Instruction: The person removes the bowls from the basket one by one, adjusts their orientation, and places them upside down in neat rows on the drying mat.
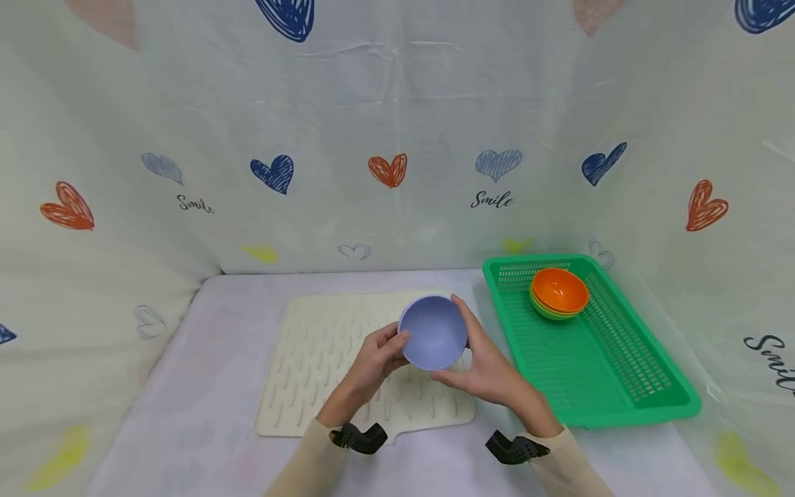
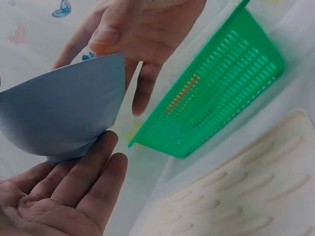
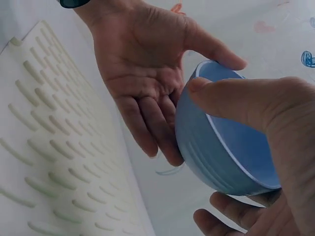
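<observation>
Our left grip (image 1: 375, 362) has its thumb on the rim of the blue bowl (image 1: 433, 333) and its fingers tucked under the foot, while our right grip (image 1: 487, 369) clasps the other side, thumb at the near rim and fingers against the outer wall. Both are narrowed onto the bowl, so neither side is left hanging.

The bowl is above the right half of the ridged mat (image 1: 323, 359), clear of its ridges, with its mouth facing up toward us. To handle it well, we let the fingers underneath bear the weight and use the thumbs only to steady the rim; a hard squeeze could make the smooth wall slip. If we turn it, we should let one grip ease only once the other has the foot securely. If we lower it, the foot ought to meet the mat squarely, since a ridge under one edge could tip it.

Right of the mat is the green basket (image 1: 574, 373), and inside it an orange bowl (image 1: 561, 290) sits nested over yellow and green ones (image 1: 549, 313). We mind the basket's raised side if our right elbow swings out. Around the mat, the cloth-covered bench (image 1: 192, 386) gives us room on the left.
</observation>
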Demonstrator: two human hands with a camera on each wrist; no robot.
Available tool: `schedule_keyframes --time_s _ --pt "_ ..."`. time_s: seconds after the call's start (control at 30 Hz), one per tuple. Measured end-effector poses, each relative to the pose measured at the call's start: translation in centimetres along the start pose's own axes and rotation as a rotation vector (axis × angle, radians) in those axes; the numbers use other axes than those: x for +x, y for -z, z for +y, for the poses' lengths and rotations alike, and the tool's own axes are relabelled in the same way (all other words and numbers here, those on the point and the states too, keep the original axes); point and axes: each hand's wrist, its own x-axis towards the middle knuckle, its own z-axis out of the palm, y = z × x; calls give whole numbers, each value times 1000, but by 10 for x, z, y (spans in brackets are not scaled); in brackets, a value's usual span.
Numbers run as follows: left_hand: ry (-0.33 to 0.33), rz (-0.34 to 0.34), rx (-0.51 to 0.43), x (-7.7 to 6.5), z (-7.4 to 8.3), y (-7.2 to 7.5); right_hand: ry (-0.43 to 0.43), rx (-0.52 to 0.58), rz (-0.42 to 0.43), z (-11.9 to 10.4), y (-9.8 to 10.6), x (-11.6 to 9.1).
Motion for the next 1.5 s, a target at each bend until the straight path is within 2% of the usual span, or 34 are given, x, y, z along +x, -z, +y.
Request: schedule_keyframes --time_s 0.23,0.4,0.63,0.87,1.0,1.17,1.5 --pt "-29 8 21 -4 7 6 9 18 -21 -9 3 1" --pt "-36 18 81 -8 12 11 2 21 -28 -15 5 0" --pt "-51 75 219 -15 19 14 42 -4 -39 -18 7 2" --pt "-62 98 352 -20 23 12 45 6 -39 -21 11 1" --pt "-82 163 477 -22 23 11 45 3 -30 -21 14 2" --pt "-180 219 678 -21 26 9 36 7 -13 -21 19 3" --pt "-445 135 925 -24 32 11 19 28 9 -18 18 7"
